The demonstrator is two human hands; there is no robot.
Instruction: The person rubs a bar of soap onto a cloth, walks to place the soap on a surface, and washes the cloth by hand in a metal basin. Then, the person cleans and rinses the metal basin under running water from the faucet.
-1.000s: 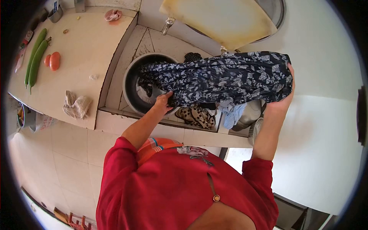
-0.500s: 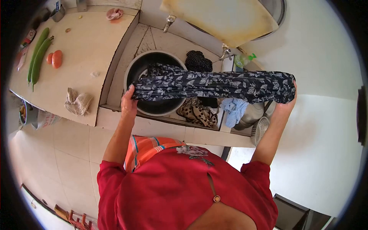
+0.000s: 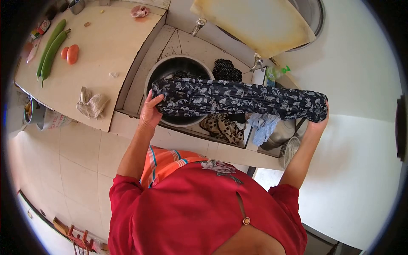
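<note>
A dark cloth with a pale leaf pattern [image 3: 229,98] is stretched sideways between my two hands. At its left end my left hand [image 3: 151,109] grips the fabric, over the rim of a round basin [image 3: 148,80] with more dark cloth inside. My right hand [image 3: 319,123] is closed on the other end, its fingers mostly hidden behind the cloth. A black dotted cloth [image 3: 227,70] lies behind the stretched fabric. In front of it are a leopard-print cloth [image 3: 223,128] and a light blue cloth [image 3: 263,127].
Green vegetables [image 3: 53,53], red tomatoes [image 3: 72,54] and a crumpled bag [image 3: 92,103] lie on the left counter [image 3: 102,46]. Two taps [image 3: 198,26] are on the back wall. A green-topped bottle [image 3: 274,73] and a perforated basket [image 3: 290,151] stand at the right.
My left hand has moved left from mid-cloth to the cloth's end, which has come up out of the basin. The fabric is now stretched longer. The view has shifted slightly.
</note>
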